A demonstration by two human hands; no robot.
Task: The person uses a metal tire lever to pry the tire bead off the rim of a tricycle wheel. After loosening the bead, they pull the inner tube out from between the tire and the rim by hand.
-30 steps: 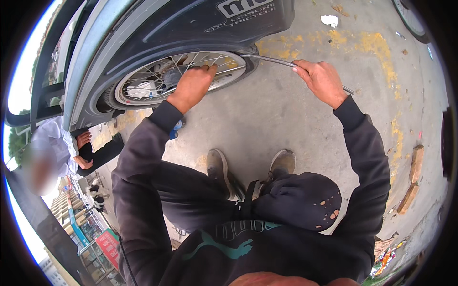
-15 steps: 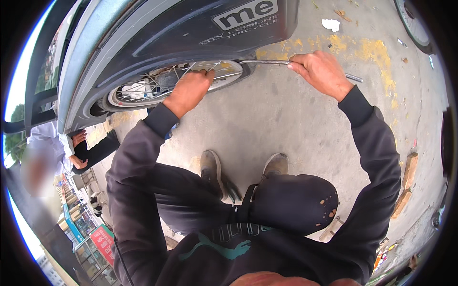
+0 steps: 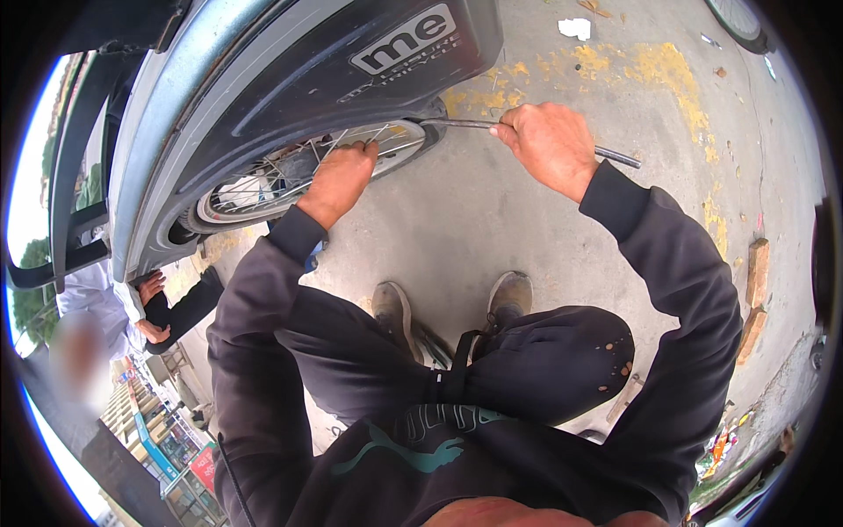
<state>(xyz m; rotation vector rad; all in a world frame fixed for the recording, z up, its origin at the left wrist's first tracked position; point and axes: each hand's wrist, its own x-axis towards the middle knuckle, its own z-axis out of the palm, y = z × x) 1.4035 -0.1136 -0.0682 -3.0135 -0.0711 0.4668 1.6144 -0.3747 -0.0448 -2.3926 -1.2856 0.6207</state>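
Note:
A spoked wheel with a pale rim and a dark tyre sits partly under the grey fender of a tricycle. My left hand is closed at its near side, fingers curled against the rim and spokes; what lies inside the fingers is hidden. My right hand is wrapped around a long metal pry bar. The bar's far end reaches the right end of the wheel, where it meets the tyre under the fender edge. Its other end sticks out to the right past my hand.
Concrete ground with worn yellow paint spreads below. Wooden blocks lie at the right, and another wheel stands at the upper right. A person in white is close by on the left. White scrap paper lies beyond the bar.
The tricycle and wheel sit a little further left in view. My right hand and the bar have shifted left and slightly down, the bar a bit steeper. Both hands keep their grips.

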